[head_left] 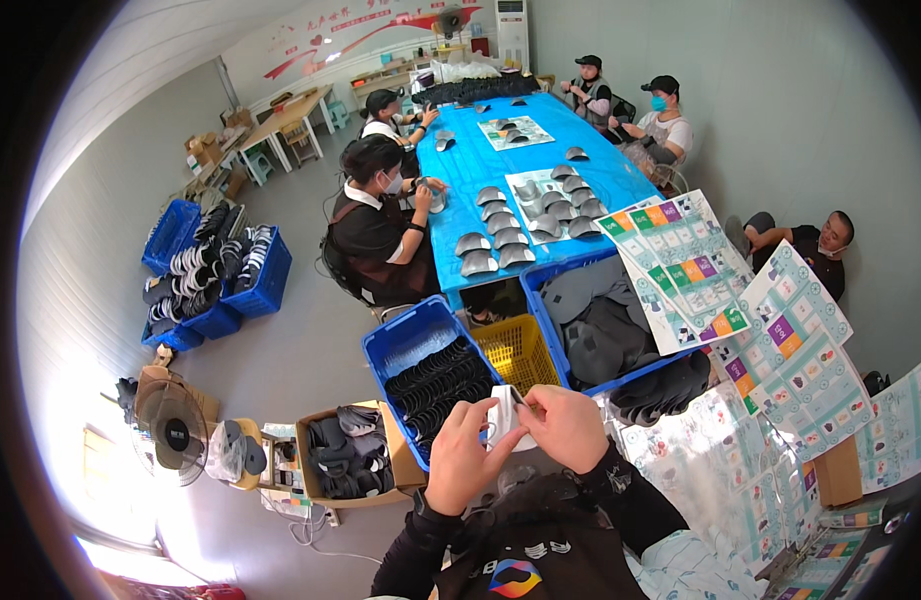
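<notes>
Long blue table (pixel 541 130) at 12 o'clock w/ rows of grey cap brims (pixel 501 235); four seated workers round it, a fifth on the floor at 3. Blue crate of black brims (pixel 436 385) centre, yellow basket (pixel 519 350) just beside it. Printed sheets (pixel 681 270) spread at 3. Blue bins (pixel 216 270) at 9, cardboard box (pixel 351 455) and fan (pixel 171 430) at 8.

Blue crate (pixel 396 345), yellow basket (pixel 516 345) and cardboard box (pixel 316 440) hem the hands; grey floor (pixel 281 350) leftward lies open.
</notes>
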Demonstrator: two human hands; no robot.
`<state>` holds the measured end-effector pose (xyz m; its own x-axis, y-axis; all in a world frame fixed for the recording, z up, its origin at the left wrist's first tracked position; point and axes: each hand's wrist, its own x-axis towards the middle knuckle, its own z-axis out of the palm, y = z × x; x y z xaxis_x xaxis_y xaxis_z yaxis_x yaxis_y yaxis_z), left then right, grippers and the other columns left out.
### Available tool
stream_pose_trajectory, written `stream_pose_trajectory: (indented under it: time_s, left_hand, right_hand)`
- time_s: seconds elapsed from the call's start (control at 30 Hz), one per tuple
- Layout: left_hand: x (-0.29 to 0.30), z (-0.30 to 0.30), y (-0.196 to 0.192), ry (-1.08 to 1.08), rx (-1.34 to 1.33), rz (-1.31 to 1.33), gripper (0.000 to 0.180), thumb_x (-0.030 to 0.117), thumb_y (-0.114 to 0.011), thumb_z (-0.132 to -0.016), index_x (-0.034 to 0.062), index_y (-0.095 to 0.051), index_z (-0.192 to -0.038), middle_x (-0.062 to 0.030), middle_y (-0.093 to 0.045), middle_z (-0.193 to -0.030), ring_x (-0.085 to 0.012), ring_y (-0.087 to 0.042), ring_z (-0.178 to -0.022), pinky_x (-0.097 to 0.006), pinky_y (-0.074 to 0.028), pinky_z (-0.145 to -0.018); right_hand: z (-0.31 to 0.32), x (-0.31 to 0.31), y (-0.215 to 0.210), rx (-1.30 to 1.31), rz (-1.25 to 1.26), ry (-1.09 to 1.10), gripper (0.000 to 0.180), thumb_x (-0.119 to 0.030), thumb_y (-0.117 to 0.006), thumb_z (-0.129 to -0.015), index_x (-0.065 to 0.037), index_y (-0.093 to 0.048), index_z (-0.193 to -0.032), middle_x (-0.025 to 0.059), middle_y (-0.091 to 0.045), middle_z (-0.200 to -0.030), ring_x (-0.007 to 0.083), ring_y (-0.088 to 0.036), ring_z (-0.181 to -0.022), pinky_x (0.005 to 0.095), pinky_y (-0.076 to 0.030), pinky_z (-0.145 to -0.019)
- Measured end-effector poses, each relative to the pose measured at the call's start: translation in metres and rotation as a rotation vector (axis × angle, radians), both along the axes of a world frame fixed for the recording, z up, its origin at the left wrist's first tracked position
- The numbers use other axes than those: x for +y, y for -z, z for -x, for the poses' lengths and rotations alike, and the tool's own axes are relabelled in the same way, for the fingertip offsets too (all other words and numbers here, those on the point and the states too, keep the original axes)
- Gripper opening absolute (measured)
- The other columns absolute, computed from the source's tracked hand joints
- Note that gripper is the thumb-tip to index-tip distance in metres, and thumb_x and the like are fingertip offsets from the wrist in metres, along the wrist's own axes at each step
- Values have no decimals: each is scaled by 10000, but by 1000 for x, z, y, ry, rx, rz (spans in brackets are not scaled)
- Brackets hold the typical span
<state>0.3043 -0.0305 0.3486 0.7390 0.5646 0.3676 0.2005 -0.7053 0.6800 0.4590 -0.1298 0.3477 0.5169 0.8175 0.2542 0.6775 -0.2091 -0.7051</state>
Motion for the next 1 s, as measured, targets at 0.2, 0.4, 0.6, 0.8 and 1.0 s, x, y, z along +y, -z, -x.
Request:
stream_pose_trajectory:
  time_s: [0.2, 0.4, 0.6, 0.8, 1.0]
  left_hand:
    - [-11, -13, 1, -91, -6, -303, 443, 133, -781, -819, 38, -677, -1239, -100, -631, -959, -293, -637, -869, -370, -529, -749]
    - [-1, -18, -1, -116, -72, -339, 183, 94, -748, -863, 78, -763, -1045, -51, -626, -831, -254, -600, -774, -374, -489, -680]
    - [15, -2, -15, -70, 14, -152, 121, 158, -721, -885, 50, -751, -928, -109, -615, -783, -302, -608, -723, -398, -456, -641]
    - [-10, -6, -54, -115, 14, -165, 189, 230, -678, -982, 58, -755, -970, -186, -624, -792, -380, -605, -730, -455, -483, -655]
    - [-6, -3, -62, 34, 146, -107, 157, 212, -726, -933, 67, -750, -986, -139, -582, -732, -335, -589, -732, -428, -478, -670]
  right_hand:
    - [-6, -5, -8, -1, 59, -11, 216, -245, -676, -888, -46, -639, -811, 109, -671, -795, 336, -663, -726, 434, -504, -608]
    - [-11, -10, -21, -123, 8, -41, 202, -244, -685, -867, -67, -633, -785, 104, -618, -738, 328, -640, -686, 427, -492, -590]
    - [-39, -23, -29, -185, -16, -191, 183, -271, -704, -854, -94, -681, -814, 85, -636, -781, 306, -657, -723, 400, -511, -617]
    - [-57, -53, -19, -36, 118, -195, 417, -506, -697, -873, -97, -674, -955, 123, -662, -899, 360, -659, -864, 461, -509, -713]
    - [-87, -86, -22, -1, 409, -427, 463, -443, -691, -928, 1, -625, -815, 131, -580, -663, 332, -581, -624, 424, -430, -584]
